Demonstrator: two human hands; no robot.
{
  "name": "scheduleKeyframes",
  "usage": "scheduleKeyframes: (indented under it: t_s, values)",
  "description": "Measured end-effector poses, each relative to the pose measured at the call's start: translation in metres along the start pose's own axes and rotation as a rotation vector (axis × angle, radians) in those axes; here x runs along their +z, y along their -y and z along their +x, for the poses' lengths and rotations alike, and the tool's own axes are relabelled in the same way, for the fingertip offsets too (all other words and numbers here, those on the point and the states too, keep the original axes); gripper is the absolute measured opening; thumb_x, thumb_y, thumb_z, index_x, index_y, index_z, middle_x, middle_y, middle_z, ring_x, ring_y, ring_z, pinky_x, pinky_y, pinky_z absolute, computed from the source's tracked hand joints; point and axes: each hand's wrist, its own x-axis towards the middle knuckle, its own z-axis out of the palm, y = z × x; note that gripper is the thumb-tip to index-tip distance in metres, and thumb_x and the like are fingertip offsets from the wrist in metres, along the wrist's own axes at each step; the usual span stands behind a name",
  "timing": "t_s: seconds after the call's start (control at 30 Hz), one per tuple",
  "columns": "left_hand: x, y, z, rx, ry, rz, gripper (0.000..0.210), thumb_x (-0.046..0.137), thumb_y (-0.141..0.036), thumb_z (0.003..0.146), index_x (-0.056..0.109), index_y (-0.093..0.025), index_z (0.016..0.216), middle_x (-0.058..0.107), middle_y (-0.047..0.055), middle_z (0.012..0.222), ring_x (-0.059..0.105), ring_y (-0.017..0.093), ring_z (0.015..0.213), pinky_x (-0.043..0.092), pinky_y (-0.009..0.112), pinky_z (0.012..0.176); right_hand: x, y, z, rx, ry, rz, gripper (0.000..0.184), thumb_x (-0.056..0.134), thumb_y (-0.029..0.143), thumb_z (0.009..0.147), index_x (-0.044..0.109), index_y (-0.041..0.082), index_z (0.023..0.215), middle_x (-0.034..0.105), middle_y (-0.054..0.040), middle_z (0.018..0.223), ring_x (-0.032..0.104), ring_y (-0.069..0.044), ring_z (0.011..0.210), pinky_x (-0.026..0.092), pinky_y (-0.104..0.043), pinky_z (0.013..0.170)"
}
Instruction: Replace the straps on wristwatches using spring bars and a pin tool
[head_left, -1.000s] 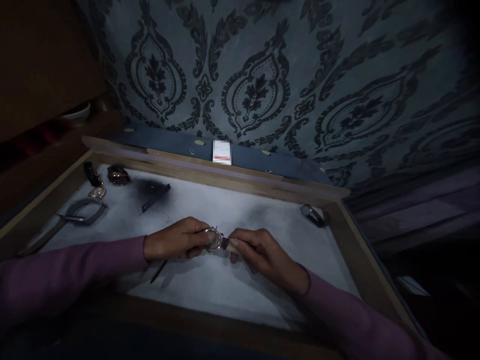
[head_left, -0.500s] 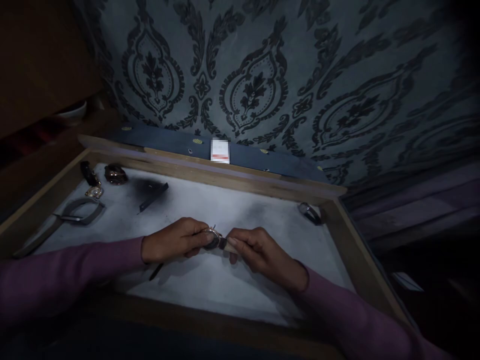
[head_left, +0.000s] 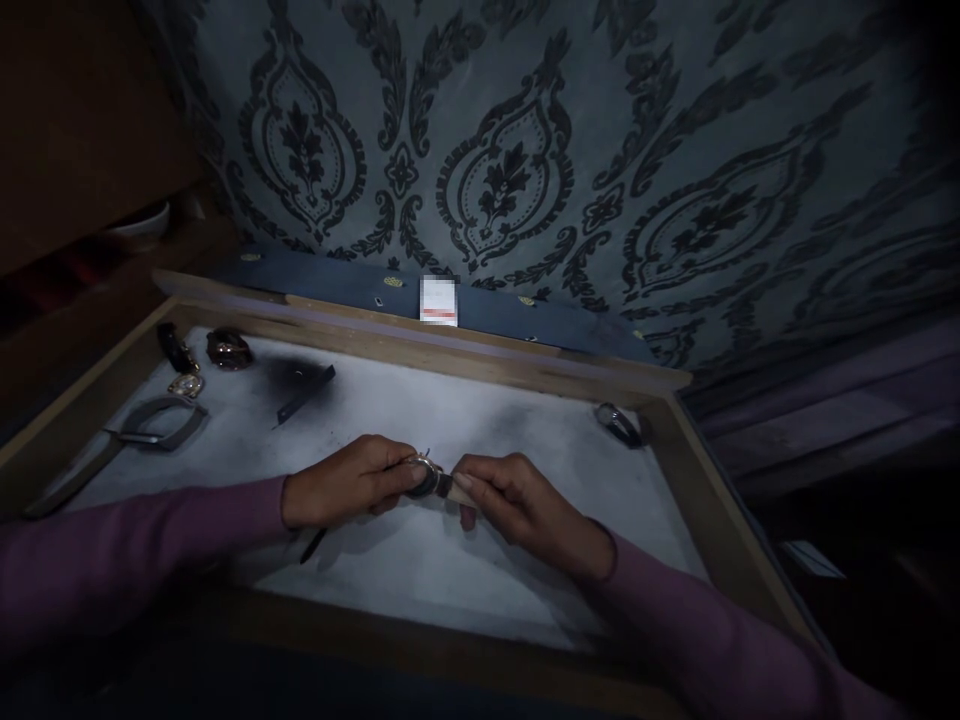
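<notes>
Over the white bottom of a shallow wooden tray (head_left: 697, 530), my left hand (head_left: 349, 488) grips a wristwatch (head_left: 426, 478) with a round metal case, thumb across its face. My right hand (head_left: 525, 505) is closed at the watch's dark strap, just right of the case. Between its thumb and fingers shows a small pale piece (head_left: 460, 496) that looks like cloth, pressed against the strap. A dark strap end (head_left: 313, 546) sticks out below my left wrist; I cannot tell whether it belongs to the held watch.
On the tray's left lie a grey-strapped watch (head_left: 161, 424), a gold-cased watch (head_left: 185, 384) and a brown-and-gold watch (head_left: 229, 348). A dark flat strip (head_left: 306, 395) rests nearby. Another watch (head_left: 619, 424) lies far right. A white label (head_left: 439, 300) stands behind the back rim.
Both hands keep their hold on the watch in almost the same place. The whole view has shifted very slightly.
</notes>
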Motion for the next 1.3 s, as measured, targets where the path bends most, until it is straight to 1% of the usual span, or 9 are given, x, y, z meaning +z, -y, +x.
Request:
scheduleKeyframes:
  t_s: [0.2, 0.3, 0.43, 0.6, 0.7, 0.8, 1.0, 1.17, 1.3]
  values:
    - [0.0020, 0.0004, -0.0002, -0.007, -0.019, -0.036, 0.041, 0.038, -0.049, 0.095, 0.049, -0.017, 0.071, 0.043, -0.006, 0.054, 0.036, 0.009, 0.049, 0.031, 0.022, 0.050, -0.0007, -0.0029, -0.0002, 0.045, 0.013, 0.053, 0.046, 0.040, 0.046, 0.100, 0.057, 0.016, 0.071, 0.061, -0.0014, 0.060, 0.046, -0.010, 0.050, 0.035, -0.023, 0.051]
    - [0.0019, 0.0003, -0.0003, -0.001, -0.025, -0.026, 0.042, 0.038, -0.049, 0.095, 0.049, -0.017, 0.070, 0.043, -0.005, 0.054, 0.037, 0.009, 0.049, 0.031, 0.023, 0.051, -0.0005, -0.0040, 0.0001, 0.047, 0.019, 0.061, 0.046, 0.039, 0.048, 0.100, 0.058, 0.015, 0.072, 0.061, -0.0014, 0.061, 0.048, -0.010, 0.052, 0.037, -0.023, 0.053]
    - [0.0010, -0.0001, 0.0003, 0.007, -0.021, -0.017, 0.042, 0.038, -0.050, 0.095, 0.048, -0.017, 0.070, 0.043, -0.006, 0.054, 0.037, 0.009, 0.050, 0.031, 0.023, 0.051, -0.0001, -0.0025, 0.0006, 0.044, 0.016, 0.071, 0.048, 0.040, 0.050, 0.099, 0.058, 0.015, 0.071, 0.061, -0.0013, 0.060, 0.047, -0.010, 0.052, 0.036, -0.023, 0.053]
    - [0.0018, -0.0026, 0.0001, -0.041, -0.011, -0.082, 0.041, 0.040, -0.051, 0.093, 0.047, -0.017, 0.069, 0.042, -0.006, 0.053, 0.035, 0.008, 0.048, 0.029, 0.022, 0.048, -0.0010, 0.0016, 0.0009, 0.056, 0.007, 0.117, 0.047, 0.042, 0.051, 0.098, 0.057, 0.016, 0.070, 0.057, 0.0009, 0.056, 0.040, -0.008, 0.046, 0.032, -0.021, 0.046]
    - [0.0030, -0.0035, -0.0001, -0.057, -0.007, -0.120, 0.041, 0.041, -0.050, 0.092, 0.047, -0.018, 0.069, 0.041, -0.006, 0.052, 0.033, 0.008, 0.047, 0.028, 0.022, 0.047, -0.0022, 0.0014, 0.0008, 0.061, 0.025, 0.141, 0.048, 0.043, 0.051, 0.098, 0.058, 0.015, 0.070, 0.056, 0.0012, 0.057, 0.037, -0.006, 0.043, 0.029, -0.019, 0.041]
    - [0.0036, -0.0029, 0.0000, -0.055, -0.010, -0.121, 0.041, 0.040, -0.051, 0.092, 0.046, -0.018, 0.067, 0.040, -0.006, 0.052, 0.032, 0.008, 0.046, 0.027, 0.022, 0.046, -0.0035, -0.0015, 0.0005, 0.083, 0.053, 0.174, 0.048, 0.043, 0.050, 0.098, 0.058, 0.015, 0.071, 0.058, 0.0008, 0.058, 0.036, -0.005, 0.039, 0.027, -0.018, 0.038]
    - [0.0029, -0.0013, 0.0004, -0.041, -0.004, -0.104, 0.043, 0.040, -0.052, 0.092, 0.046, -0.018, 0.066, 0.042, -0.006, 0.052, 0.035, 0.008, 0.047, 0.027, 0.022, 0.045, -0.0061, -0.0063, 0.0006, 0.121, 0.122, 0.241, 0.043, 0.043, 0.050, 0.098, 0.058, 0.015, 0.077, 0.063, 0.0004, 0.062, 0.037, -0.004, 0.038, 0.029, -0.017, 0.037]
    - [0.0035, -0.0032, -0.0003, -0.060, -0.001, -0.146, 0.043, 0.042, -0.054, 0.090, 0.047, -0.018, 0.068, 0.042, -0.006, 0.051, 0.034, 0.007, 0.046, 0.027, 0.022, 0.044, -0.0070, -0.0049, 0.0007, 0.146, 0.132, 0.264, 0.042, 0.044, 0.049, 0.098, 0.058, 0.014, 0.078, 0.065, -0.0006, 0.063, 0.037, -0.004, 0.038, 0.029, -0.016, 0.037]
    - [0.0035, -0.0048, -0.0016, -0.113, 0.014, -0.224, 0.043, 0.047, -0.057, 0.087, 0.049, -0.017, 0.072, 0.040, -0.007, 0.050, 0.032, 0.007, 0.043, 0.024, 0.021, 0.042, -0.0069, -0.0054, 0.0008, 0.158, 0.134, 0.287, 0.042, 0.045, 0.050, 0.097, 0.059, 0.014, 0.081, 0.067, -0.0013, 0.065, 0.037, -0.004, 0.038, 0.029, -0.016, 0.037]
